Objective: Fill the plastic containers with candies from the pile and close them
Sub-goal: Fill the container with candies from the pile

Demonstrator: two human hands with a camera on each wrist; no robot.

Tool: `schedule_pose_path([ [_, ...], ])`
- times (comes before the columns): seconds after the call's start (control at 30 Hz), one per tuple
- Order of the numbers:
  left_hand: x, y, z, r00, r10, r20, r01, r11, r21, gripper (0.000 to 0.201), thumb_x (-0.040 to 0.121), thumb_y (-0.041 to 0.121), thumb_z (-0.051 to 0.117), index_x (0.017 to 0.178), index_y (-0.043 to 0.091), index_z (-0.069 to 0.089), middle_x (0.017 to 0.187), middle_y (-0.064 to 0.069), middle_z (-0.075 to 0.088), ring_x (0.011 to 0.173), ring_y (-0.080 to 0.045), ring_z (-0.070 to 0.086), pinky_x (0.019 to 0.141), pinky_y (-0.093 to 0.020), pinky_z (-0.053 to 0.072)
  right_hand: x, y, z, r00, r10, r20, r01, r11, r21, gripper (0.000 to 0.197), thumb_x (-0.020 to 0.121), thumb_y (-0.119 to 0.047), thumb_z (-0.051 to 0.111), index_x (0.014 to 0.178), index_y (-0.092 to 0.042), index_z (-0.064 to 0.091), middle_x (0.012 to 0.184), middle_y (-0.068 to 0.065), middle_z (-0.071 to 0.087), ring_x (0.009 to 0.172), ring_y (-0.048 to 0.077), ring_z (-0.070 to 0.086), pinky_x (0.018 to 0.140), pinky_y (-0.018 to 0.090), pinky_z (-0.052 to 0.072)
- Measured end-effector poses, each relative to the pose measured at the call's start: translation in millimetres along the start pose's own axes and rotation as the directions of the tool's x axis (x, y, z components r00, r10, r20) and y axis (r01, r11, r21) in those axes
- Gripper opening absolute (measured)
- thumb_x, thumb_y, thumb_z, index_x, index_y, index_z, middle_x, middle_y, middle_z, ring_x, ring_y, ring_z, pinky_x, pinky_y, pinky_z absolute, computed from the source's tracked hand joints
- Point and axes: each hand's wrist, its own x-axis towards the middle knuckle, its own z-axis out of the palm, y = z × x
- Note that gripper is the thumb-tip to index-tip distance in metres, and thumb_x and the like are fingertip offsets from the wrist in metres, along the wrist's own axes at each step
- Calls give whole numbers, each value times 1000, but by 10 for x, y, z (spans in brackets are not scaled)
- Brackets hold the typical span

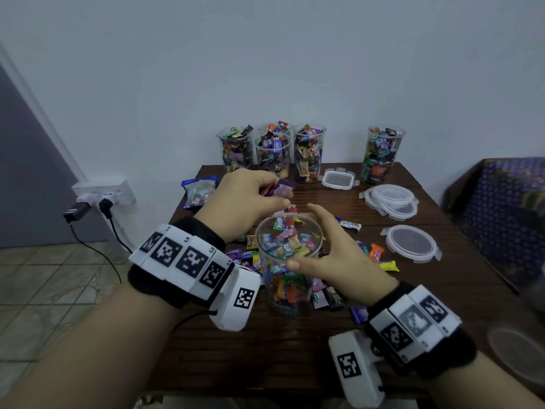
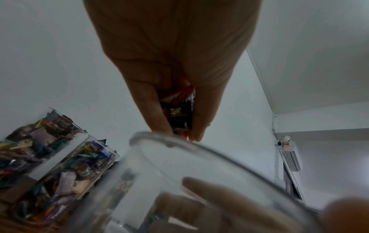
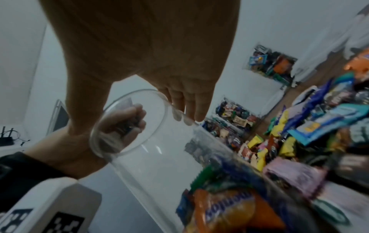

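Left hand (image 1: pixel 244 199) is pinching several wrapped candies (image 1: pixel 278 187) above the open container (image 1: pixel 260 231), partly filled, standing on the worktop (image 1: pixel 265 349). Right hand (image 1: pixel 336 255) is cupping its wall. Judged light, slick, flexible: grasp mid-wall, gently.

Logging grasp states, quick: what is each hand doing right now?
Left hand: grips a bunch of small wrapped candies above the tall clear plastic container.
Right hand: thumb and fingers wrapped round that container's upper wall, holding it.
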Motion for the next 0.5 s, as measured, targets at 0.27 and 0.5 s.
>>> schedule_pose_path([
  [0.27, -70, 62, 131, 978, 44, 202, -50, 998, 24, 19, 79, 26, 73, 90, 11, 71, 82, -14, 67, 82, -29, 63, 79, -49, 51, 47, 190, 96, 999, -40, -19, 43, 990, 133, 84, 60, -40, 82, 132, -32, 39, 128, -20, 51, 120, -7, 47, 97, 15, 41],
  [0.5, -130, 67, 167, 965, 46, 257, -31, 998, -61, 10, 80, 18, 73, 89, 23, 72, 96, -3, 71, 89, -12, 67, 87, -42, 53, 37, 200, 77, 998, -67, -17, 68, 986, 150, 75, 68, -28, 81, 130, -33, 40, 126, -20, 54, 120, -5, 49, 97, 18, 41],
])
